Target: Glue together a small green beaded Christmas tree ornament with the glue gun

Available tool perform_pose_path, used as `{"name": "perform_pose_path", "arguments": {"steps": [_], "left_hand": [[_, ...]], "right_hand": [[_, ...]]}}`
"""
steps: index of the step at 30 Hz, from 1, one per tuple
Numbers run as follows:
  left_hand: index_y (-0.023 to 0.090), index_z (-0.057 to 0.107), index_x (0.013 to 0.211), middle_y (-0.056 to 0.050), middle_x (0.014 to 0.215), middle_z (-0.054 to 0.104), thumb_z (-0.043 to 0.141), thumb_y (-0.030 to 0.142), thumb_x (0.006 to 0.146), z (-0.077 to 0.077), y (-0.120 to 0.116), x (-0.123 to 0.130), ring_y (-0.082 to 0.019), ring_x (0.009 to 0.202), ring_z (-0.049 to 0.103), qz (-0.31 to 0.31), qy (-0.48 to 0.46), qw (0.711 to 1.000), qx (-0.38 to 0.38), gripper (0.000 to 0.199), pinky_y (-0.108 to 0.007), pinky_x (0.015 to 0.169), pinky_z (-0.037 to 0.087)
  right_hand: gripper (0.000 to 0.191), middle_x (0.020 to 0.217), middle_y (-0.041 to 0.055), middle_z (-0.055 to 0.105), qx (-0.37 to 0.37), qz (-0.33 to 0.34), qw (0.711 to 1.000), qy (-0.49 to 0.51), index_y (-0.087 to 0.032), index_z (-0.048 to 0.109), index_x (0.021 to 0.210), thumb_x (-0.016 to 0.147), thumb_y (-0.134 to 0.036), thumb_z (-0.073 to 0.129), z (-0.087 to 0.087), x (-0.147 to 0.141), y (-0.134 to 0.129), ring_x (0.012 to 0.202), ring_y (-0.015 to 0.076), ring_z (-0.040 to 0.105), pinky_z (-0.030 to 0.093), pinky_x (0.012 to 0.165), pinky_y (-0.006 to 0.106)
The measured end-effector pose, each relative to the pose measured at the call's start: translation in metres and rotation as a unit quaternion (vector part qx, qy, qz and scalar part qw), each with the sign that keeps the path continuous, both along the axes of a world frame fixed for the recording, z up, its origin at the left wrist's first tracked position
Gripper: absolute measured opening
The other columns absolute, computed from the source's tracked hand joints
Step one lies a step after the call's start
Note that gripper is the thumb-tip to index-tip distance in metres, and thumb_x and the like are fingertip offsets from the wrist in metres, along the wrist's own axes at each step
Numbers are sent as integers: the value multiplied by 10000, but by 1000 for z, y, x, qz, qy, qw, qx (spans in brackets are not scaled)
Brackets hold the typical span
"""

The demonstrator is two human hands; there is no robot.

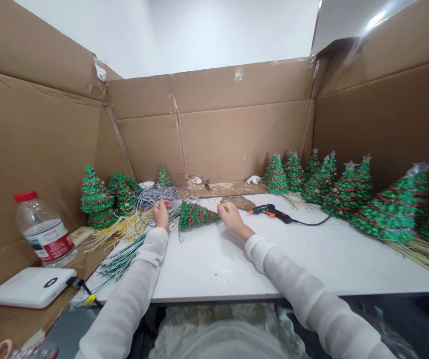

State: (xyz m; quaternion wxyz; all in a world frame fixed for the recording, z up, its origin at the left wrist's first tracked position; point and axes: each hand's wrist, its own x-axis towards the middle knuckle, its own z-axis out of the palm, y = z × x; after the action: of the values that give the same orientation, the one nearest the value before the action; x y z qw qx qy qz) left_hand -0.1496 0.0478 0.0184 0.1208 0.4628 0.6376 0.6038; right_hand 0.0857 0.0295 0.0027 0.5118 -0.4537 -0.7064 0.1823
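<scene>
A small green Christmas tree (198, 215) with a red spiral garland lies on its side over the white tabletop, its tip pointing right. My right hand (230, 217) is closed in a pinch at that tip. To the left of the tree's base is my left hand (161, 215), its fingers drawn together; whatever they hold, if anything, is too small to make out. Just behind and beside my left hand spreads a tangle of purple-grey wires (154, 196). Yellow strands (119, 227) and dark green strands (122, 258) lie to its left. Thin dark wire hangs below the tree's base.
A black and orange glue gun (274, 213) lies right of my right hand, its cord trailing right. Several finished trees (349, 192) line the right side; more trees (97, 199) stand left. A bottle (46, 234) and white device (31, 287) sit left. Cardboard walls (214, 134) enclose the table.
</scene>
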Motion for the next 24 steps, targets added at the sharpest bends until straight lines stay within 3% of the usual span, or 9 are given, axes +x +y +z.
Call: {"name": "perform_pose_path", "arguments": {"steps": [3,6,8,11,14,16,17,19,24], "left_hand": [[136,463,1008,-81,915,549,361,250,766,18,-7,-18,-176,851,538,166,-90,978,93,286,-334,804,419],[146,411,1072,-104,1045,478,451,129,672,37,-23,-32,-210,1007,460,324,-27,919,225,402,-394,920,316],[152,419,1079,-122,1077,452,410,90,696,46,-35,-35,-239,1075,414,355,22,896,265,389,-450,949,254],[164,500,1023,-131,1110,447,363,89,757,47,-47,-20,-264,1128,369,304,172,891,291,309,-485,961,208],[191,576,887,-92,964,527,398,113,769,34,-53,23,-252,1046,433,97,387,884,244,228,-468,955,229],[220,590,938,-76,992,559,412,145,785,20,-55,59,-231,1027,457,-73,526,826,190,247,-427,958,259],[223,577,1007,-80,1050,557,417,160,789,13,-55,75,-232,1049,449,-122,569,796,166,277,-416,964,265],[196,512,1142,-100,1171,514,417,192,795,1,-55,98,-250,1118,411,-151,615,762,134,360,-416,985,262],[131,443,1212,-119,1179,516,432,195,774,-14,-49,99,-265,1161,382,-127,626,764,92,442,-425,1019,243]], "right_hand": [[247,455,-30,291,-3,-5,1000,-9,-212,276,441,682,-225,331,0,0,-1,487,114,288,205,496,249],[240,453,-30,292,-2,-5,1000,-11,-211,275,444,678,-220,328,1,-1,-2,482,113,282,196,492,252],[239,451,-31,283,-2,-6,1000,-10,-211,267,444,675,-212,328,1,-2,-2,475,112,277,190,487,253],[250,447,-33,266,1,-8,1000,-15,-210,254,439,676,-207,335,2,-3,-3,465,109,272,187,483,255],[261,449,-31,278,6,-15,1000,-19,-206,255,435,683,-207,338,2,-3,-3,470,109,281,194,486,254],[255,454,-28,304,12,-19,1000,-16,-206,278,440,688,-210,340,2,-2,-3,481,111,292,205,488,250],[251,456,-27,316,15,-20,1000,-15,-207,292,444,689,-212,342,2,-2,-3,486,112,296,212,490,247],[245,459,-27,333,22,-19,1000,-12,-207,308,449,692,-214,342,2,-1,-3,490,112,297,223,495,245],[259,441,-32,317,23,-16,1000,-13,-206,297,435,691,-216,330,-2,-3,-7,464,106,272,203,484,251]]}}
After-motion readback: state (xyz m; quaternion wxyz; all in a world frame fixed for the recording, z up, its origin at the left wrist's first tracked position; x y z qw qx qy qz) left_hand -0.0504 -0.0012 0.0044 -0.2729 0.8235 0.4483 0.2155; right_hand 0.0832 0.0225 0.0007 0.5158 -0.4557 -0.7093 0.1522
